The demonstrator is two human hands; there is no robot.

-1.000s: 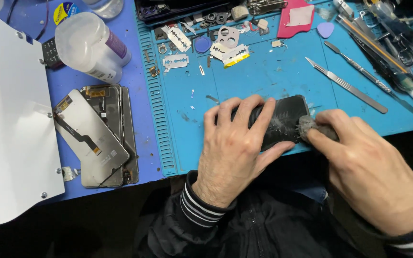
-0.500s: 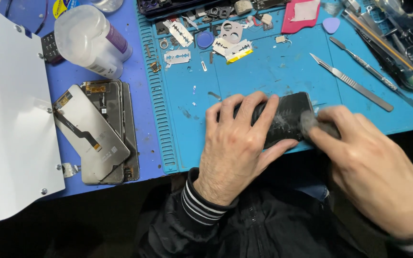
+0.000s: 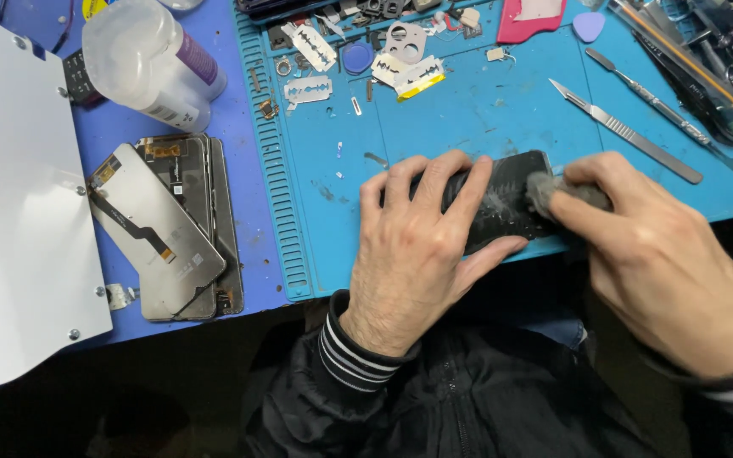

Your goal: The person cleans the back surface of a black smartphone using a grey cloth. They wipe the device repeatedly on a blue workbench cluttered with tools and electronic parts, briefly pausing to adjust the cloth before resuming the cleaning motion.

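The left hand point(image 3: 422, 254) lies flat over a black phone point(image 3: 506, 199), fingers spread across its left half and thumb hooked under the near edge, pinning it to the teal work mat point(image 3: 434, 119) at the front of the tabletop. The right hand point(image 3: 663, 254) has its fingers pinched together on a small grey wad of cloth point(image 3: 553, 188), pressed against the phone's right end. A whitish smear shows on the dark surface just left of the wad, so the wiping looks partly done: residue remains on that patch, and whatever lies under the left hand cannot be judged, since the palm hides it. The phone is not fitted with any of the loose parts; those wait elsewhere. On the blue tabletop to the left, well apart from the hands, lies a stack of phone screen panels point(image 3: 159, 229) with a ribbon cable on the top one, beside a white sheet point(image 3: 19, 195) and a clear plastic bottle point(image 3: 150, 59) on its side. Along the back of the mat are razor blades point(image 3: 309, 89), small metal parts and a blue pick point(image 3: 589, 27). A scalpel point(image 3: 625, 131) lies just beyond the right hand, untouched, and further tools sit at the far right edge.
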